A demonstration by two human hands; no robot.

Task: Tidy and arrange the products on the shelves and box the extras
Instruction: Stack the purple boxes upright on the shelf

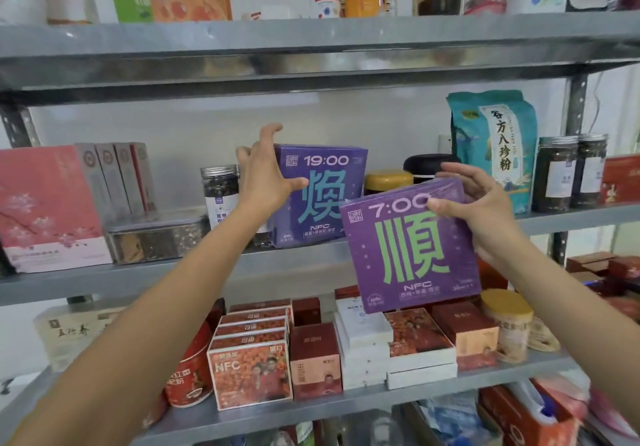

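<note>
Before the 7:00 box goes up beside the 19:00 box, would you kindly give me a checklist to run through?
1. Grip of the right hand on the 7:00 box: thumb on the front, fingers behind the upper right corner. Ok.
2. The left hand holds the 19:00 box at its upper left corner. Ok.
3. The 19:00 box stands upright on the middle shelf. Ok.
4. Room right of it: a yellow-lidded jar and a black-lidded jar stand there. Not ok.
5. The 7:00 box square to the shelf: it is tilted. Not ok.
6. Depth behind the jars. Cannot tell.
</note>
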